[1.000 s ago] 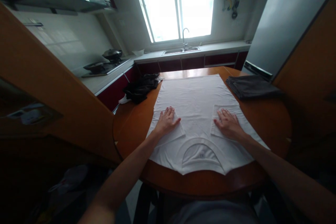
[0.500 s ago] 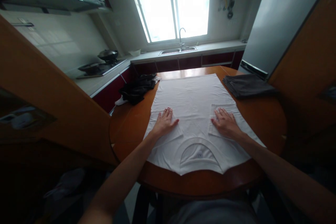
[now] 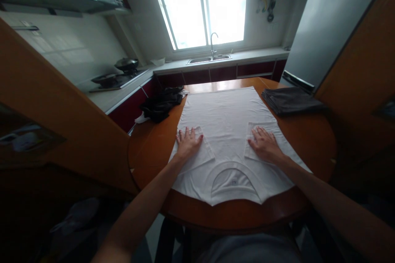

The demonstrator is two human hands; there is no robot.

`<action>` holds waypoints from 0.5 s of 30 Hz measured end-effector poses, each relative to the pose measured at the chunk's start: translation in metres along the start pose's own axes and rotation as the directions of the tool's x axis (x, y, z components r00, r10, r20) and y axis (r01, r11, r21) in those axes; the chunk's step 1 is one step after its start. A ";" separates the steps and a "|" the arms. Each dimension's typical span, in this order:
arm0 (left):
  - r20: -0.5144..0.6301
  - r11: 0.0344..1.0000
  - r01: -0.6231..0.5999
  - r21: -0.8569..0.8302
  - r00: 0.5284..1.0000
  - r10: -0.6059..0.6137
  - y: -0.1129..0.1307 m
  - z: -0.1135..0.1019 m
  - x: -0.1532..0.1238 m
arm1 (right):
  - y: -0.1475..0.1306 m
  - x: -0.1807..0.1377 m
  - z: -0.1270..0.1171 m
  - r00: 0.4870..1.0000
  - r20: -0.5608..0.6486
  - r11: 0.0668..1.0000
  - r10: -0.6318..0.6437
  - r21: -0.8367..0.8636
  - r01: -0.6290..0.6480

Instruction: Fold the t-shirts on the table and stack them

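A white T-shirt [image 3: 226, 127] lies spread on the round wooden table [image 3: 243, 218], its neckline toward me and its hem at the far side. Both sleeves are folded inward over the body. My left hand [image 3: 187, 144] rests flat on the left sleeve near the shirt's outer edge, fingers spread. On the right sleeve, my right hand [image 3: 264, 144] lies flat with the fingers stretched out. Neither hand grips the cloth.
Folded dark grey cloth [image 3: 291, 100] lies at the table's right rear. A crumpled black garment [image 3: 162, 104] sits at the left rear edge. Beyond are a counter with a sink [image 3: 210, 59], a stove with a wok [image 3: 127, 64], and a fridge [image 3: 327, 24] at right.
My left hand has slid left across the folded sleeve toward the shirt's outer edge. The right hand and the shirt look unchanged.
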State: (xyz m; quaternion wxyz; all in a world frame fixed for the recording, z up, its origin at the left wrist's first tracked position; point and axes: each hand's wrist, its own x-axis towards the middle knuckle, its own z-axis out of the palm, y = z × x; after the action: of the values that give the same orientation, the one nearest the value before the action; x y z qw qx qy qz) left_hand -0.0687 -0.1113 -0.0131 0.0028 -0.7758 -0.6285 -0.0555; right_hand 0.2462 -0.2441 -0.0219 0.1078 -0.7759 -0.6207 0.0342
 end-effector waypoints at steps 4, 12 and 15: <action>-0.037 0.999 -0.041 0.031 0.998 0.042 -0.001 0.001 0.000 | 0.000 0.000 0.000 1.000 0.006 1.000 -0.001 -0.009 0.002; -0.013 0.998 -0.064 0.024 0.998 0.065 0.000 -0.003 -0.001 | 0.004 0.002 0.005 1.000 -0.006 1.000 -0.007 -0.002 0.007; -0.035 0.998 -0.058 0.013 0.998 0.058 -0.001 -0.001 -0.001 | 0.004 0.002 0.006 1.000 -0.012 1.000 -0.008 -0.008 0.008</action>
State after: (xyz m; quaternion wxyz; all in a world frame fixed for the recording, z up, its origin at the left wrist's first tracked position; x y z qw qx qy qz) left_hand -0.0697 -0.1119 -0.0118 0.0201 -0.7926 -0.6058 -0.0656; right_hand 0.2497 -0.2420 -0.0287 0.1085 -0.7740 -0.6233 0.0266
